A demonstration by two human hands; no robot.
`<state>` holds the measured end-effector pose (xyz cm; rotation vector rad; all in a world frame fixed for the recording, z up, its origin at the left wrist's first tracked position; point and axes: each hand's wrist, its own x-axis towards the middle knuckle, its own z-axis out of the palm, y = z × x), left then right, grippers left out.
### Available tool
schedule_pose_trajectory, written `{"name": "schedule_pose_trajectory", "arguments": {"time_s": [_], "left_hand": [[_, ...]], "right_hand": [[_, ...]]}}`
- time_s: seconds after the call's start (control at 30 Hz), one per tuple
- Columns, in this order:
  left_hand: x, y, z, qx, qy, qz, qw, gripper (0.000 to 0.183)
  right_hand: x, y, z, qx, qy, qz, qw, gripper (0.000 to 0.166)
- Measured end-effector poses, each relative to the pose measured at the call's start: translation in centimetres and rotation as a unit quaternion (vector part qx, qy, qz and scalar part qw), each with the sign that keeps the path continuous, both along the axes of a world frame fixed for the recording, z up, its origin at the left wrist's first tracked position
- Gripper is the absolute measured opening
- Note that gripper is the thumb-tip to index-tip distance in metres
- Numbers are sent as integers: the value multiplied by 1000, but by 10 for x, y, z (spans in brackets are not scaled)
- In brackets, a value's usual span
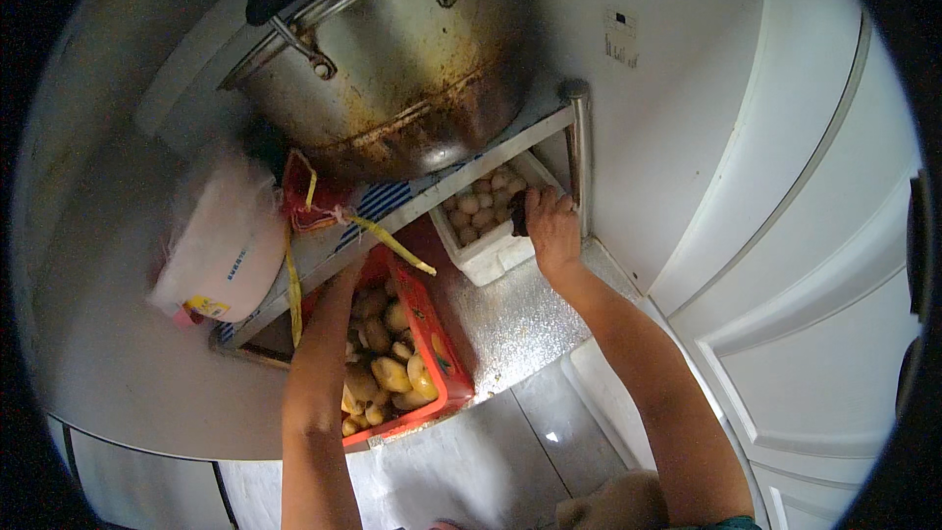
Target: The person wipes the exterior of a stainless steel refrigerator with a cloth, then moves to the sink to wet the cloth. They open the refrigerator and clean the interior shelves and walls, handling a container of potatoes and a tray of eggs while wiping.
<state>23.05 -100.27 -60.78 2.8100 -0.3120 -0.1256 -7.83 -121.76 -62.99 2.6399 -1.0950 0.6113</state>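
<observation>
My right hand (553,230) is at the near right end of a white foam box (491,259) under a low shelf. It grips a small dark object (519,213), mostly hidden by my fingers. Several pale brown eggs (482,217) lie in the foam box. My left forearm (318,383) reaches over a red plastic crate (423,287) and passes under the shelf. The left hand itself is hidden there. The crate holds several potatoes (390,374), some yellow, others brown.
A large stained steel pot (397,81) stands on the metal-framed shelf (412,217). Beside it are a white plastic container (239,243) and a red mesh bag (303,195) with a yellow strap (390,244) hanging over the edge. A white cabinet door (817,353) stands at right.
</observation>
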Motion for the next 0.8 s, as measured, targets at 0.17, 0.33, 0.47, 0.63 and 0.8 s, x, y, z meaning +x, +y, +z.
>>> {"name": "schedule_pose_trajectory", "arguments": {"time_s": [0.17,0.33,0.47,0.63,0.8], "left_hand": [[-4,22,5,-36,15,-4,999,41],[-22,72,19,-147,79,-9,986,41],[-65,105,33,-271,156,-11,950,41],[-146,139,78,-494,310,-2,812,22],[-166,160,96,-571,385,-13,725,23]], "right_hand": [[-9,-5,12,52,47,26,997,48],[-39,10,49,197,-142,104,965,68],[-65,43,31,415,-381,129,816,55],[-91,87,52,758,-309,107,564,60],[-106,115,82,761,-244,179,574,57]]}}
